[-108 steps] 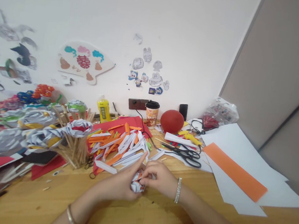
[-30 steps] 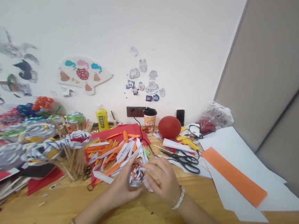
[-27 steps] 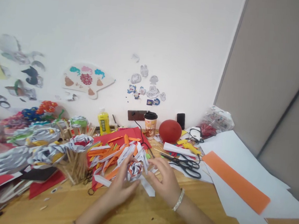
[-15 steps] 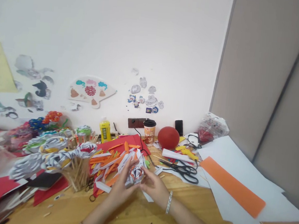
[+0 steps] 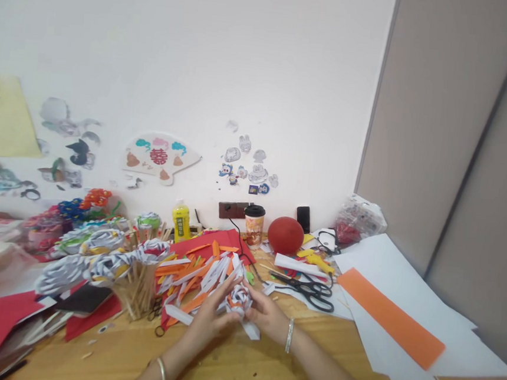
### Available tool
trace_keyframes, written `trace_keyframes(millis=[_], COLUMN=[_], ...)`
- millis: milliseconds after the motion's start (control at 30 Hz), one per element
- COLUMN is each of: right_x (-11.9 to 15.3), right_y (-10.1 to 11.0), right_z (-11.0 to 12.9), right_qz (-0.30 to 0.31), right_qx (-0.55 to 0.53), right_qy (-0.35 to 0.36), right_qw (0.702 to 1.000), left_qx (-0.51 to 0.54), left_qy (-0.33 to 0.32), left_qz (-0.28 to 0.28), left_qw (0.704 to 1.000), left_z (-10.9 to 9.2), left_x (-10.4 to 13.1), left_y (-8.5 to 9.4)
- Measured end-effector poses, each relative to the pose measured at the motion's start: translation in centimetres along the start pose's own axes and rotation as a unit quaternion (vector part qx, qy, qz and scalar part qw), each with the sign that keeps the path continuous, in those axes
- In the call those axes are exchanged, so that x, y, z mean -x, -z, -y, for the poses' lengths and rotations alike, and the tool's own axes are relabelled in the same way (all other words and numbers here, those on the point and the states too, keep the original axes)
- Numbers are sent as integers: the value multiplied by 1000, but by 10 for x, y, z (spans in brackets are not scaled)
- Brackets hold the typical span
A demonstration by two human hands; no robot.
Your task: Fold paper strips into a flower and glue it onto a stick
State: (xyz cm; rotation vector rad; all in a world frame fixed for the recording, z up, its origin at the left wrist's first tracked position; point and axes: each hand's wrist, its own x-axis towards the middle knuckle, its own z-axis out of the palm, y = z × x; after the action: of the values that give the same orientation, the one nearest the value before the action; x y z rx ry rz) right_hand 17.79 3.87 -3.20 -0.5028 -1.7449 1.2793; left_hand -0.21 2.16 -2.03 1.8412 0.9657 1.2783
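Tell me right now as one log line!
left hand: cupping round white-and-orange folded-paper piece | right hand: holding its other side | beyond: orange and white paper strips

- Sole view: head-worn, facing forward and down over the wooden tabletop (image 5: 229, 368) to the white wall (image 5: 292, 57).
- Near range: left hand (image 5: 210, 315) and right hand (image 5: 268, 315) at lower centre.
- Grey panel (image 5: 417, 139) bounds the right side.
- Left edge blurred, possibly distorted.

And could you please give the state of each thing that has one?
Left hand, cupped around the paper rosette.
Right hand, touching the paper rosette.
Paper rosette, held between both hands.
Paper cup, upright, lid on.
Yellow bottle, upright, capped.
Scissors, lying down, blade opening unclear.
Orange strip, lying flat.
Red balloon, inflated.
Wall socket, plug inserted.
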Motion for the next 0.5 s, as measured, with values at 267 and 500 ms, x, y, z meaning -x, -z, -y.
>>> trace_keyframes(millis=[267,500], right_x=[-2,0], right_y=[-7,-11], right_z=[14,9], right_qz=[-58,-93], right_qx=[-43,-45], right_qy=[-27,-37], right_qw=[997,994], left_qx=[86,124], left_qy=[28,55], left_qz=[-43,-12], left_qw=[995,991], left_z=[-17,-23], left_x=[-3,-3], left_y=[-9,-11])
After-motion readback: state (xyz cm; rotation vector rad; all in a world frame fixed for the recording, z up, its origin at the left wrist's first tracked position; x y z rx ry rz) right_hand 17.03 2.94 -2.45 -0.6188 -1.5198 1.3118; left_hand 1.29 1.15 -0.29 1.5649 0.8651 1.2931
